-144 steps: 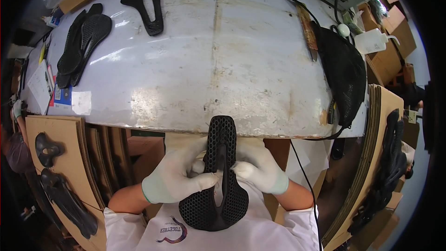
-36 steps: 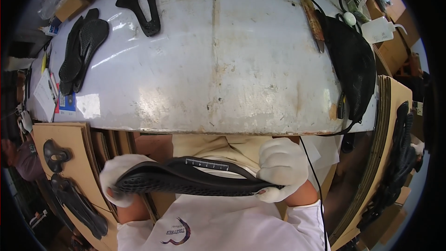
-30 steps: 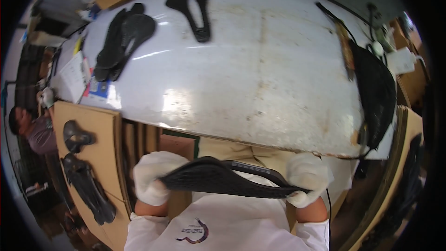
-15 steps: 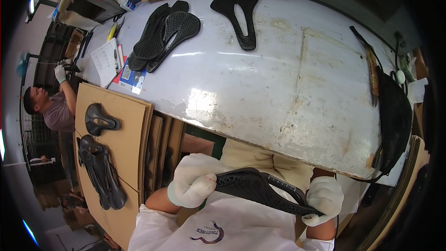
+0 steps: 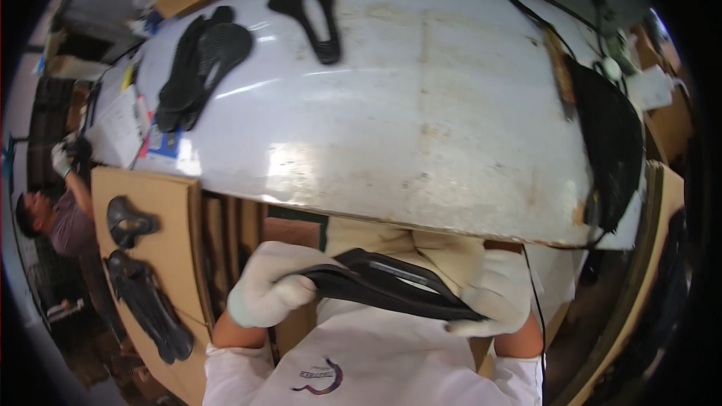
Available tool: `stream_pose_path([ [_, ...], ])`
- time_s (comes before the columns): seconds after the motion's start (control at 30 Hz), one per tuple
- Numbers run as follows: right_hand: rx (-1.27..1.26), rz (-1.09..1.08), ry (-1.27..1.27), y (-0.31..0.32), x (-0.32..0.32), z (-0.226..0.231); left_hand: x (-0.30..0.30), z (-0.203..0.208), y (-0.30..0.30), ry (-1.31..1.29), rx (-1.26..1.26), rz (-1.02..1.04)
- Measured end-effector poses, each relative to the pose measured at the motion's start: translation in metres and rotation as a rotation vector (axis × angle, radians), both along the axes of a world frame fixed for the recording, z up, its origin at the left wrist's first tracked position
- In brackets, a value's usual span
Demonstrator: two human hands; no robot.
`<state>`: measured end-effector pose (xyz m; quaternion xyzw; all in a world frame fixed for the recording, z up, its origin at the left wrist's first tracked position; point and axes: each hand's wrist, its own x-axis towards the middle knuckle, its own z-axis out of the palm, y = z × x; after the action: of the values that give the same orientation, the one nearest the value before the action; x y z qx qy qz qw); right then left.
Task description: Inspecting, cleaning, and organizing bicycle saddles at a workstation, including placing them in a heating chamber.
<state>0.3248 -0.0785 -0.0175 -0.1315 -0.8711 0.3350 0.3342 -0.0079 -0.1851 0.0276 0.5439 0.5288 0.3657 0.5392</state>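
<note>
A black bicycle saddle point(image 5: 383, 286) with a long central slot is held in front of my body, near the table's front edge. My left hand point(image 5: 272, 284), in a white glove, grips its left end with the thumb on top. At the other end my right hand point(image 5: 498, 295), also gloved, closes around the saddle's narrower tip. Farther off on the white table point(image 5: 361, 150) a single slotted saddle point(image 5: 312, 15) lies by itself. Left of it rests a pile of similar black saddles point(image 5: 201, 68), overlapping one another.
Cardboard sheets point(image 5: 162, 256) at the left carry more black saddles point(image 5: 150, 308). Papers point(image 5: 120, 128) lie at the table's left end. A black cloth point(image 5: 609, 143) and a wooden-handled tool point(image 5: 560, 75) lie at the right edge. Another person point(image 5: 60, 218) works at far left.
The held saddle has tilted, so its patterned face shows less and its smoother side more. Both hands have moved a little up and left in view, and the whole view has turned.
</note>
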Motion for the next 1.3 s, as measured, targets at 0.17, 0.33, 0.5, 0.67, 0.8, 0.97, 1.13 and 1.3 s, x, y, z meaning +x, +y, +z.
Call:
stream_pose_path([
  [0.17, -0.029, -0.111, -0.257, -0.009, -0.021, 0.015, 0.017, 0.009, -0.002, 0.163, 0.135, 0.146],
  [0.33, -0.08, -0.09, -0.348, -0.014, -0.014, 0.009, 0.025, 0.009, 0.003, 0.275, 0.301, 0.104],
  [0.5, -0.136, -0.056, -0.342, -0.014, -0.011, 0.018, 0.026, 0.01, 0.003, 0.284, 0.387, 0.067],
  [0.67, -0.117, -0.141, -0.427, -0.022, -0.023, 0.017, 0.035, 0.01, 0.002, 0.342, 0.382, 0.111],
  [0.8, -0.088, -0.192, -0.53, -0.024, -0.024, 0.01, 0.041, 0.009, 0.009, 0.415, 0.429, 0.012],
  [0.97, -0.07, -0.271, -0.499, -0.023, -0.022, 0.015, 0.041, 0.006, 0.014, 0.376, 0.452, -0.027],
  [1.13, -0.033, -0.372, -0.509, -0.017, -0.022, 0.022, 0.043, -0.001, 0.034, 0.387, 0.546, -0.123],
  [1.3, 0.116, -0.572, -0.632, -0.015, -0.014, 0.034, 0.04, -0.011, 0.066, 0.33, 0.629, -0.281],
])
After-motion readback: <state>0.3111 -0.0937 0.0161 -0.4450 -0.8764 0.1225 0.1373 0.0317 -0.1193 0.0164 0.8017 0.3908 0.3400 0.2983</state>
